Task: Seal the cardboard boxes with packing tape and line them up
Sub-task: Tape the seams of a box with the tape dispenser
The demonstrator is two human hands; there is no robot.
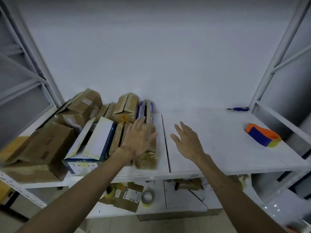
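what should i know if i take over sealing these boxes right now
Left hand: open, fingers straight, on the narrow brown box at the right end of the cluster.
Right hand: open, holding nothing, above the bare shelf.
Tape dispenser lies on the shelf's right side, untouched; blue knife at the back.
Done: some boxes show glossy tape.
Left: white-and-blue box has open flaps; boxes are jumbled, not lined up.

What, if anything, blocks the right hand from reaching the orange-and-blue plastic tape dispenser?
Probably nothing: the open right hand hovers over bare white shelf, and the orange-and-blue tape dispenser sits farther right with nothing between.
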